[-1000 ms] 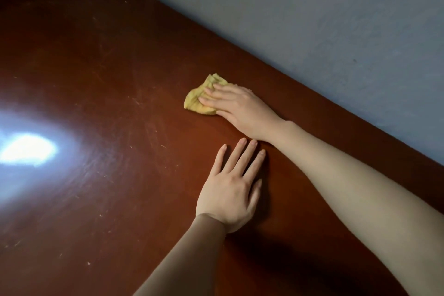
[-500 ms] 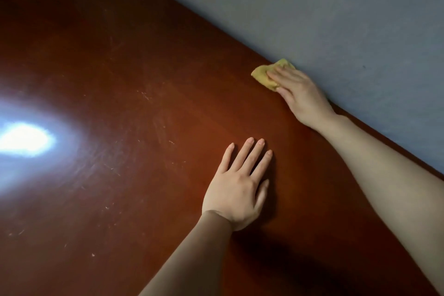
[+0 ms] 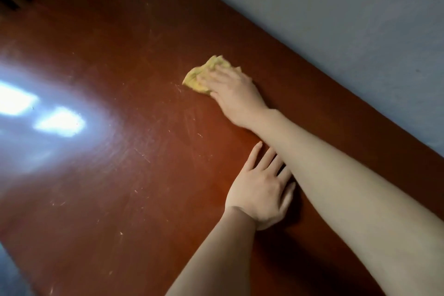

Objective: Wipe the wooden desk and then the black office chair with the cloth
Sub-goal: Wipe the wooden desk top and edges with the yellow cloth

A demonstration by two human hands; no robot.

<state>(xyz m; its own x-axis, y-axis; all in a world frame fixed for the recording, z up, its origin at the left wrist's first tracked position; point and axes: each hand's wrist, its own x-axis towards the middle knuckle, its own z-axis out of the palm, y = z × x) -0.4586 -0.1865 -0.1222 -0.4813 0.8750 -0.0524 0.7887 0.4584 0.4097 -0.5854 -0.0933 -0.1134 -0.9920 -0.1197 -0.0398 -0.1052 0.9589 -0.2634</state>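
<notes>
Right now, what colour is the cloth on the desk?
Pale yellow. The head view shows the cloth bunched under the right hand on the wooden desk.

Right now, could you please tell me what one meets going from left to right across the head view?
Bright glare on the desk → cloth → right hand on top of it → wall.

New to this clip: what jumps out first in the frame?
The yellow cloth stands out most, bunched under the right hand near the middle of the reddish-brown wooden desk, a little short of the grey wall. Next comes the bright white glare on the desk's glossy left side. The left hand lies flat on the desk nearer the camera, its fingers partly hidden by the right forearm.
</notes>
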